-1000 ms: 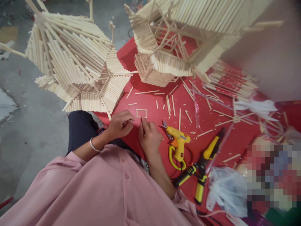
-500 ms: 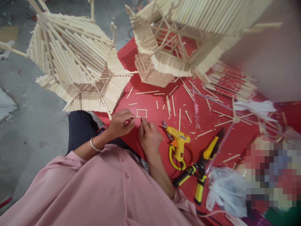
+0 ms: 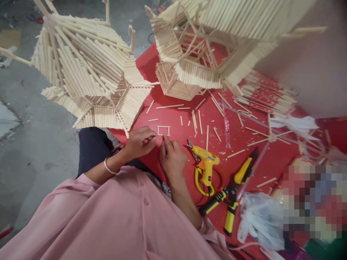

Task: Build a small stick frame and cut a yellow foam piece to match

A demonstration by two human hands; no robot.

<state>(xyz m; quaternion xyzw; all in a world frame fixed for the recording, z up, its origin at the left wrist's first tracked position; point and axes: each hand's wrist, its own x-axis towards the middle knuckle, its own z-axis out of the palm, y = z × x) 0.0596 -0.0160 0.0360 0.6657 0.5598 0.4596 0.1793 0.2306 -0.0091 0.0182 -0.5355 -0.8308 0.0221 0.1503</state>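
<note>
– At the near edge of the red table, what are the two hands doing?
– Both are resting close together. The left hand is curling shut, thumb and fingertips pinching what looks like a short stick. The right hand is lying knuckles up, its fingers drawn narrow and the forefinger pointing forward. Whether it is gripping anything is hidden.
– Where is the piece they are tending?
– A small square frame of sticks is lying flat just beyond both sets of fingertips. It is near them, but I cannot tell if it is touching. A fine pinch is probably suiting such thin pieces.
– What is lying around them?
– A yellow glue gun is resting just right of the right hand, nozzle pointing toward the frame, likely for easy reach. Yellow-handled cutters are lying further right, beside a plastic bag. Loose sticks are lying scattered across the table. Two big stick models are looming over its far and left sides.
</note>
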